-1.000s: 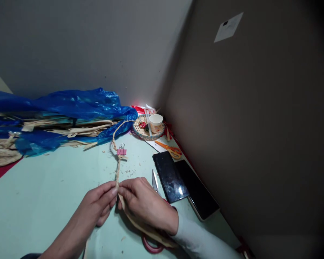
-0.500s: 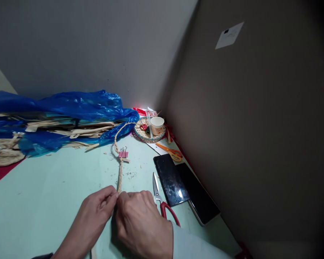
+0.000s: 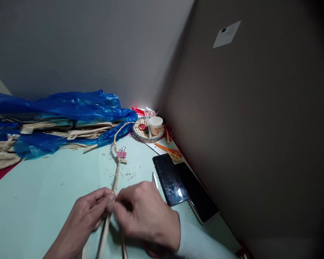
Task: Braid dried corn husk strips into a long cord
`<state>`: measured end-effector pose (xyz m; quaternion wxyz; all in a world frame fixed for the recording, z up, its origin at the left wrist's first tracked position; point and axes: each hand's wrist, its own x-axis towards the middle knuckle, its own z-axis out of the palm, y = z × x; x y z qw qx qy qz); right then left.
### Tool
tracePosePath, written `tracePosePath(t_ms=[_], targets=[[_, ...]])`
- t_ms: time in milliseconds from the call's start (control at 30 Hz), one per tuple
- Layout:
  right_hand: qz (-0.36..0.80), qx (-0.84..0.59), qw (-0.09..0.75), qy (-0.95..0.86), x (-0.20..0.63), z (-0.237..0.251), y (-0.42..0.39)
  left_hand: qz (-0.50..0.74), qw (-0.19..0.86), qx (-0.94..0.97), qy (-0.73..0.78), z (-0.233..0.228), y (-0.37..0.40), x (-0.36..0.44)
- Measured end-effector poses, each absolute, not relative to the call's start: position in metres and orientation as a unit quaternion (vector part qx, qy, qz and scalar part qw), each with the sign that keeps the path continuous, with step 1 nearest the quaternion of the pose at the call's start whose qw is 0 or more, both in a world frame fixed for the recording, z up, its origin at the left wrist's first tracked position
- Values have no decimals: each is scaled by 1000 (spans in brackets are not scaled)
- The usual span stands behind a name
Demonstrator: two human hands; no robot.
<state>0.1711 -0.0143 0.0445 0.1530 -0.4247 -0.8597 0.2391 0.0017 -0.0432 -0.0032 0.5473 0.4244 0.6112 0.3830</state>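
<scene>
Left hand point(image 3: 88, 216) and right hand point(image 3: 147, 214): fingertips pinched shut on braided straw cord point(image 3: 116, 176). Change: loose strands point(image 3: 105, 230) now show below the grip; right hand again covers all but the tip of the scissors point(image 3: 154, 180). Plaiting appears mid-cycle.

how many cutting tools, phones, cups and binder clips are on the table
scissors: 2 (orange pair, another pair mostly hidden behind the right hand)
phones: 2 ()
paper cup: 1
pink binder clip: 1
total: 6
</scene>
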Motion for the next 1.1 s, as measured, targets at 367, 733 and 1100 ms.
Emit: tracePosePath(t_ms=[367, 733, 1100], targets=[[550, -391, 236, -699, 161, 15, 0, 377, 572, 422, 594, 0, -40, -3], [435, -449, 309, -717, 158, 15, -14, 288, 241, 651, 660, -7, -57, -5], [539, -394, 285, -687, 164, 18, -8, 278, -179, 819, 469, -10, -61, 4]])
